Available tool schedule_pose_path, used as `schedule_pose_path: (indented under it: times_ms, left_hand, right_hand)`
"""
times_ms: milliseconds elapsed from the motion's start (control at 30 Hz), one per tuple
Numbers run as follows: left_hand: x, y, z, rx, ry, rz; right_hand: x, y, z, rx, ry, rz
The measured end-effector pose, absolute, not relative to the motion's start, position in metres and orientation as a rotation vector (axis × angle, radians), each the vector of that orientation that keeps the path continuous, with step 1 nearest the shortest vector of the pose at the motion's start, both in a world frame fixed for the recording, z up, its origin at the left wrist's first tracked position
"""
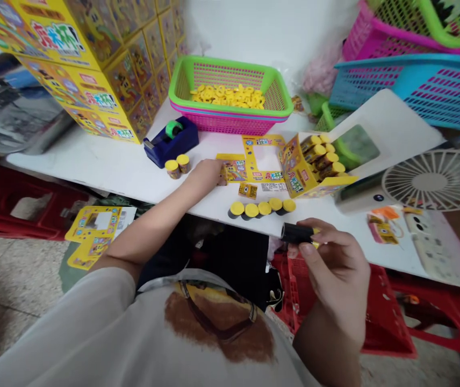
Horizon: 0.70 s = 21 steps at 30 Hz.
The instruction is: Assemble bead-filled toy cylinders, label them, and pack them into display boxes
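Nearest, the right hand pinches a black cylinder between thumb and fingers, in front of the open yellow box. Five yellow-capped cylinders stand in a row at the box's near left. Left of the box, the left hand reaches to a printed card; whether it grips, I cannot tell. Behind and left of the box sits a green basket holding yellow pieces.

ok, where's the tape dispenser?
Head view, left of centre: the tape dispenser is on the table, by the basket of yellow pieces, just behind two yellow-topped tubes.
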<state>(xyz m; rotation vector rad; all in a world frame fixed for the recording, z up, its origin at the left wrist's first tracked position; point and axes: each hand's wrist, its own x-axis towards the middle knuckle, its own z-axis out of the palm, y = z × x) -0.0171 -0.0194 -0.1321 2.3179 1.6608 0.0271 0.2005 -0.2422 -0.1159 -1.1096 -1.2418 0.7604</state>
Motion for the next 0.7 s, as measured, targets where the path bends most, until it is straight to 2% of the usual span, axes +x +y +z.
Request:
schedule_pose_path:
  times_ms: [400,567,700]
  left_hand:
    - [-0.038,-0.043,-0.133,2.449,1.690,0.126]
    - [-0.048,-0.034,-0.140,2.558,1.392,0.514]
    - [-0.058,-0.050,-0.134,2.340,1.111,0.952]
  right_hand:
    - [0.180,-0.226,-0.111,-1.030,-1.445,0.815]
    - [0.170,-0.221,-0.108,-1.035,-1.465,0.839]
    - [0.165,-0.219,-0.106,-1.061,-1.306,0.837]
